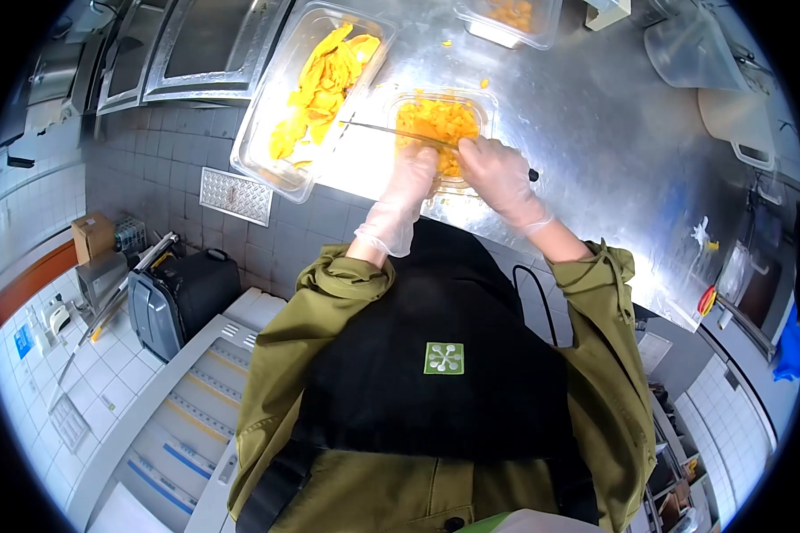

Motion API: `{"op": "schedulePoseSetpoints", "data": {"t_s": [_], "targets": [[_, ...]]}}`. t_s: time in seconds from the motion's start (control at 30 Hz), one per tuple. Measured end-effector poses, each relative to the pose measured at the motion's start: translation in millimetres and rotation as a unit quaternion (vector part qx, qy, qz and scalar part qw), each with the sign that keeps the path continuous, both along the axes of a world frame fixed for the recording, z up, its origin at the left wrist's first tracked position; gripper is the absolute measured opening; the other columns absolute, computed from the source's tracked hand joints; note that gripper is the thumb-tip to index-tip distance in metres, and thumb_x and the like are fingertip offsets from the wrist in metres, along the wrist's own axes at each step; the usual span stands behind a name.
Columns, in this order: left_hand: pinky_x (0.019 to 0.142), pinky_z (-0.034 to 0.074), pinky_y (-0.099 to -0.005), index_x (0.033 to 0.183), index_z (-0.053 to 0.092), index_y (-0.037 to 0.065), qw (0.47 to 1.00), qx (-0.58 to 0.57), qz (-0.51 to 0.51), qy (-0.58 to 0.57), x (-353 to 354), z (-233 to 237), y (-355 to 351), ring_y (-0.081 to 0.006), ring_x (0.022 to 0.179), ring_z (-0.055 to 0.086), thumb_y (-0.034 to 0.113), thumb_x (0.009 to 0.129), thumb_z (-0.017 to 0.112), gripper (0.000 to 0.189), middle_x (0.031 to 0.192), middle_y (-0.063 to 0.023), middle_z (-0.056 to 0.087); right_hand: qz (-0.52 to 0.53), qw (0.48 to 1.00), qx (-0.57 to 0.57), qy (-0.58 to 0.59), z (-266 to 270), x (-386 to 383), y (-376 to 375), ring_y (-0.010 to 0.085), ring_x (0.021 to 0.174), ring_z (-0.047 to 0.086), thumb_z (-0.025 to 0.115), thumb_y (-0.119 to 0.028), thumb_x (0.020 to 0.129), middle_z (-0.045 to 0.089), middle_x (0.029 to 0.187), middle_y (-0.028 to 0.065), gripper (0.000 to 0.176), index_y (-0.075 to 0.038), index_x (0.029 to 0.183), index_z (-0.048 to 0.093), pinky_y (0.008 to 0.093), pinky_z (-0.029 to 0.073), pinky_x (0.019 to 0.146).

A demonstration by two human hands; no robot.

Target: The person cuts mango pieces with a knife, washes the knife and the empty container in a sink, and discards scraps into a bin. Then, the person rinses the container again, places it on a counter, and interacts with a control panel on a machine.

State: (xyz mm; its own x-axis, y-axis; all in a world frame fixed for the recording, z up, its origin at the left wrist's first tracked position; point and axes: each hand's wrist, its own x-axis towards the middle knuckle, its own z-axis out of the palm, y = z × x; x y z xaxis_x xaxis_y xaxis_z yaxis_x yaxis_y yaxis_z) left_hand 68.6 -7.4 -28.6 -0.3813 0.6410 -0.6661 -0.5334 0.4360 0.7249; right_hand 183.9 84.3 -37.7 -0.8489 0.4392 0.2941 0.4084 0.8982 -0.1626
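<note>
My right hand (496, 176), in a clear glove, is closed around the handle of a long knife (387, 130). Its thin blade points left across a clear plastic container (492, 111) of diced yellow-orange fruit (437, 115), which looks like mango. Also gloved, my left hand (412, 171) is at the near left side of that container, just below the blade. Its fingers are curled together, and what they hold, if anything, is hidden. To the left, a larger clear tub (256, 147) contains long yellow fruit slices (318, 89).
The steel worktop (578, 124) bears another clear container (547, 31) with orange pieces at the far side. A few fruit bits lie loose. Large translucent jugs (693, 53) stand at the right. A black suitcase (187, 293) is on the floor at left.
</note>
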Motion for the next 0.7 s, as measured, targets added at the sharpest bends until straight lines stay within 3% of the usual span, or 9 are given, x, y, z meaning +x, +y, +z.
{"op": "schedulePoseSetpoints", "data": {"t_s": [0.2, 0.3, 0.33, 0.4, 0.43, 0.47, 0.57, 0.63, 0.7], "targets": [[0.044, 0.028, -0.0218, 0.095, 0.051, 0.007, 0.999, 0.003, -0.01, -0.039, 0, 5, -9, -0.0076, 0.049, 0.036, 0.024, 0.087, 0.04, 0.022, 0.068, -0.0006, 0.047, 0.007, 1.0, -0.006, -0.007, -2, -4, 4, 0.0187, 0.047, 0.055, 0.056, -0.019, 0.075, 0.05, 0.056, 0.0025, 0.012, -0.013, 0.072, 0.047, 0.0318, 0.044, 0.04], [0.043, 0.027, -0.0216, 0.096, 0.051, 0.007, 0.997, 0.031, -0.064, -0.019, 8, 21, -17, -0.0073, 0.048, 0.035, 0.026, 0.086, 0.042, 0.023, 0.064, 0.0008, 0.046, -0.014, 0.999, -0.046, -0.002, -10, -1, 10, 0.0215, 0.049, 0.056, 0.056, -0.02, 0.076, 0.052, 0.058, 0.0046, 0.013, -0.011, 0.072, 0.047, 0.0334, 0.045, 0.041], [0.044, 0.032, -0.0226, 0.093, 0.054, 0.007, 0.994, 0.05, -0.097, -0.028, 7, 27, -19, -0.0082, 0.049, 0.039, 0.029, 0.085, 0.046, 0.025, 0.062, 0.0028, 0.047, -0.024, 0.998, -0.066, 0.003, -13, 0, 12, 0.0225, 0.05, 0.056, 0.056, -0.02, 0.077, 0.052, 0.059, 0.0054, 0.014, -0.011, 0.072, 0.047, 0.0341, 0.045, 0.042], [0.047, 0.04, -0.029, 0.089, 0.055, 0.005, 0.968, 0.032, -0.138, 0.205, -6, 15, -19, -0.0183, 0.052, 0.051, 0.027, 0.083, 0.048, 0.024, 0.066, -0.0098, 0.055, -0.045, 0.995, -0.094, 0.01, -4, 3, 11, 0.0238, 0.051, 0.056, 0.055, -0.02, 0.079, 0.053, 0.06, 0.0069, 0.015, -0.01, 0.071, 0.047, 0.0353, 0.045, 0.043], [0.048, 0.044, -0.0322, 0.086, 0.056, 0.004, 0.934, 0.019, -0.158, 0.319, -17, 20, -18, -0.0233, 0.054, 0.057, 0.026, 0.081, 0.05, 0.023, 0.068, -0.0161, 0.059, -0.055, 0.992, -0.108, 0.014, 2, 5, 7, 0.0245, 0.052, 0.057, 0.055, -0.019, 0.08, 0.054, 0.06, 0.0076, 0.015, -0.009, 0.071, 0.048, 0.0359, 0.045, 0.044], [0.054, 0.047, -0.0347, 0.081, 0.057, 0.006, 0.862, 0.004, -0.198, 0.467, -33, 30, -21, -0.0298, 0.059, 0.06, 0.025, 0.078, 0.053, 0.02, 0.07, -0.0216, 0.06, -0.071, 0.991, -0.113, 0.017, 6, 6, 4, 0.0251, 0.052, 0.056, 0.054, -0.019, 0.081, 0.054, 0.06, 0.0081, 0.016, -0.008, 0.071, 0.048, 0.0363, 0.045, 0.044], [0.054, 0.048, -0.0369, 0.082, 0.058, 0.008, 0.705, -0.212, -0.202, 0.646, -87, 45, -20, -0.0279, 0.061, 0.062, 0.022, 0.078, 0.056, 0.015, 0.069, -0.0147, 0.061, -0.11, 0.986, -0.127, 0.02, 12, 12, -3, 0.027, 0.053, 0.056, 0.054, -0.017, 0.082, 0.054, 0.06, 0.0096, 0.016, -0.007, 0.071, 0.049, 0.0372, 0.044, 0.047], [0.054, 0.049, -0.0375, 0.078, 0.058, 0.009, 0.631, -0.19, -0.165, 0.734, -132, 35, -32, -0.029, 0.058, 0.062, 0.021, 0.076, 0.056, 0.012, 0.064, -0.0111, 0.062, -0.125, 0.982, -0.139, 0.024, 13, 16, -7, 0.0286, 0.053, 0.055, 0.054, -0.017, 0.082, 0.053, 0.059, 0.0106, 0.016, -0.006, 0.072, 0.05, 0.0374, 0.044, 0.048], [0.052, 0.049, -0.0338, 0.075, 0.057, 0.01, 0.569, -0.236, -0.23, 0.754, -170, 5, -48, -0.0242, 0.057, 0.062, 0.018, 0.076, 0.056, 0.009, 0.061, -0.0077, 0.061, -0.153, 0.974, -0.164, 0.022, 12, 19, -13, 0.0318, 0.054, 0.055, 0.054, -0.017, 0.083, 0.054, 0.06, 0.0129, 0.017, -0.005, 0.072, 0.049, 0.0381, 0.044, 0.05]]}}
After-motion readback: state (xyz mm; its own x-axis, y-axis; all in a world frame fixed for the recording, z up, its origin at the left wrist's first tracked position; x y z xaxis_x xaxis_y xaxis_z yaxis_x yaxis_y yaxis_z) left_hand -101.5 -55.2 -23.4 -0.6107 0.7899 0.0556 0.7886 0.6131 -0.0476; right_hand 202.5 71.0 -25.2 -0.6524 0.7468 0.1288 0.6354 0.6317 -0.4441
